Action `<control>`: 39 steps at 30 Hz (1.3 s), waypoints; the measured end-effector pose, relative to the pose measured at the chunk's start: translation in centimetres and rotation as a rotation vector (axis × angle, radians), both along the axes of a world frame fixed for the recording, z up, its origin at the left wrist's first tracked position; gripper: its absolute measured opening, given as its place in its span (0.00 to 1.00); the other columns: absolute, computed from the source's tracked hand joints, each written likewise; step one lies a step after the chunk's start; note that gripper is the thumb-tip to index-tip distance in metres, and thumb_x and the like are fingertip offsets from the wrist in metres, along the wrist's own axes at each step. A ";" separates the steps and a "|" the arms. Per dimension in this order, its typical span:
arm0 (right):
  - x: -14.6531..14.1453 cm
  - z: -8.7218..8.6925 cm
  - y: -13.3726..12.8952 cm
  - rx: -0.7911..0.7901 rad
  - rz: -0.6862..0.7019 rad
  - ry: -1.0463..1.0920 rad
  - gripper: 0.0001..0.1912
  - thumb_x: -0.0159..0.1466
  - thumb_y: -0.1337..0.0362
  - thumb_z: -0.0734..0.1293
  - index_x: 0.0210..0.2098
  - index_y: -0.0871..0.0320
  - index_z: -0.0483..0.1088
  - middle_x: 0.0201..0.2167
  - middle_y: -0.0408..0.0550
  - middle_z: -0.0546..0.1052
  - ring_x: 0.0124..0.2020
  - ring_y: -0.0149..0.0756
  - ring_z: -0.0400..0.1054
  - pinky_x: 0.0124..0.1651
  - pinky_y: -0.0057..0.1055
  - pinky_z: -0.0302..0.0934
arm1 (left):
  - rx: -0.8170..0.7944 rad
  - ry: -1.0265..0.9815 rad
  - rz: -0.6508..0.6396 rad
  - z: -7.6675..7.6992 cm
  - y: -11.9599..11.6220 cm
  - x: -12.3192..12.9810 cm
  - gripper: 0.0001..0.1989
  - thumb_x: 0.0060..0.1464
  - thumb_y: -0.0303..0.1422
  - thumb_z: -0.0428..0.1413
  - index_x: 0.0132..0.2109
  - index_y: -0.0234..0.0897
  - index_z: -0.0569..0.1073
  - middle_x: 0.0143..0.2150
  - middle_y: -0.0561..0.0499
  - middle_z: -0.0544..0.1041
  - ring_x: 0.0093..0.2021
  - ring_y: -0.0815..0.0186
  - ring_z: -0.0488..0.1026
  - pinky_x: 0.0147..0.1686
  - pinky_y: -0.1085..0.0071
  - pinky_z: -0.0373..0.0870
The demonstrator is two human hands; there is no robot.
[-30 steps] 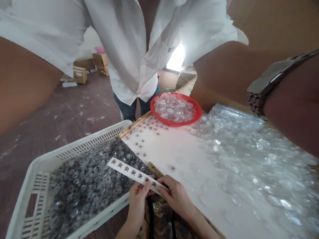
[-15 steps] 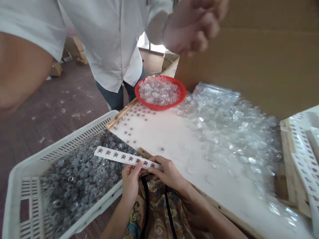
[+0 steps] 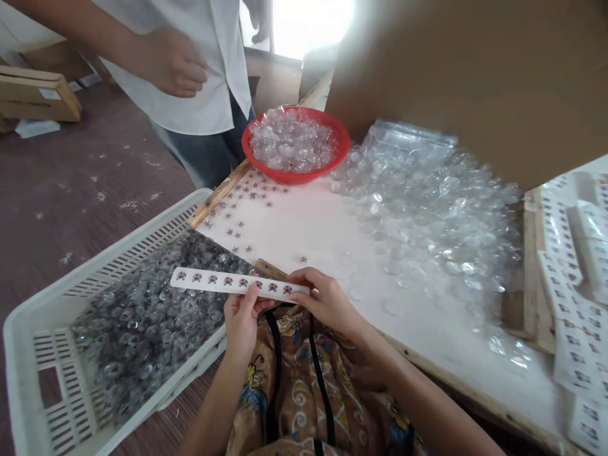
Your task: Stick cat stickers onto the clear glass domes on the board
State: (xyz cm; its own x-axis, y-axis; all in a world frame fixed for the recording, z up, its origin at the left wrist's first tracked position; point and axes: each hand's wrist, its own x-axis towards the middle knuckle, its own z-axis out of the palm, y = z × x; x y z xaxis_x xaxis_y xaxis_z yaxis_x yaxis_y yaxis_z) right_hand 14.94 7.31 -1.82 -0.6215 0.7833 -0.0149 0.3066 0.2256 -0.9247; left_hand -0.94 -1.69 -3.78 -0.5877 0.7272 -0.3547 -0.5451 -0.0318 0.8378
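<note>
You're seemingly handling printed strip near white basket, left hand and right hand grip clamped on it; next move likely needs steadiness.

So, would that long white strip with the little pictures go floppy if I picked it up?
Probably not very: the white strip sticks out nearly straight past the left hand. It's likely light, since it looks thin and narrow. Being so long, it might bend if you pushed its end.

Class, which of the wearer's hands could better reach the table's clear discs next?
Probably the right hand: it holds the strip at the end nearer the discs; the left hand is nearer the basket.
</note>
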 end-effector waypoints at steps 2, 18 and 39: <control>0.3 0.3 -0.1 0.041 -0.014 -0.035 0.07 0.64 0.65 0.66 0.43 0.56 0.74 0.39 0.47 0.78 0.39 0.34 0.72 0.42 0.30 0.65 | 0.006 -0.007 0.012 -0.3 -0.1 0.1 0.21 0.43 0.41 0.71 0.43 0.35 0.80 0.37 0.48 0.82 0.32 0.64 0.79 0.29 0.72 0.77; -0.2 -0.1 -2.3 0.533 -0.036 -0.263 0.06 0.70 0.66 0.63 0.45 0.57 0.71 0.40 0.51 0.78 0.41 0.41 0.72 0.44 0.37 0.67 | -0.027 0.068 0.046 -0.7 -0.7 0.8 0.21 0.43 0.41 0.71 0.43 0.36 0.81 0.36 0.48 0.83 0.29 0.65 0.80 0.29 0.73 0.79; 0.0 0.0 -1.2 0.567 0.030 -0.401 0.01 0.68 0.69 0.65 0.39 0.58 0.68 0.38 0.50 0.75 0.38 0.40 0.69 0.41 0.35 0.62 | -0.066 0.074 -0.017 -1.3 -0.8 1.4 0.19 0.47 0.41 0.69 0.45 0.37 0.81 0.38 0.47 0.83 0.33 0.64 0.81 0.34 0.70 0.80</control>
State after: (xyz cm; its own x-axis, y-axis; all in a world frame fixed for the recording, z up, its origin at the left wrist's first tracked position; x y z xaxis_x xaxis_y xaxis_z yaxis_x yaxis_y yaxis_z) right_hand 14.93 6.07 -1.80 -0.6753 0.7204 0.1583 0.5856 0.6541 -0.4788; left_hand 0.41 -2.44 -5.05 -0.6016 0.7139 -0.3585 -0.4817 0.0338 0.8757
